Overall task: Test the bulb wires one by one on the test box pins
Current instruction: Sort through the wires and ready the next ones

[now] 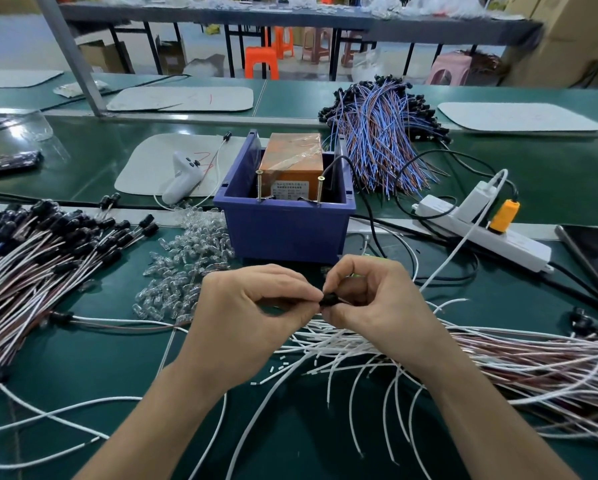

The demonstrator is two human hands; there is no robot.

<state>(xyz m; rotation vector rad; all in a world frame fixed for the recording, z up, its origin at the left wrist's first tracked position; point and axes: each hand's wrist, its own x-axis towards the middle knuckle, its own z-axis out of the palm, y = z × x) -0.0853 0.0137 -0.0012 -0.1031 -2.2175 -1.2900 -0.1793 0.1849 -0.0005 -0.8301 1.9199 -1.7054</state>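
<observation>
**Bulb wire [327, 301] pinched at its socket before the test box [283, 223]**

My left hand [252, 306] and right hand [377, 299] met just in front of the blue box, and curled fingertips of each pinched the wire's black socket above the green table [93, 362]. Two brass pins [258, 185] stood upright at the box's near edge, apart from the wire. White leads [377, 355] fanned out under my right hand. Clear bulbs [183, 265] lay heaped on the left, and a power strip [481, 230] lay on the right. Orange stools [261, 62] and cardboard boxes [567, 39] stood beyond the bench.
</observation>
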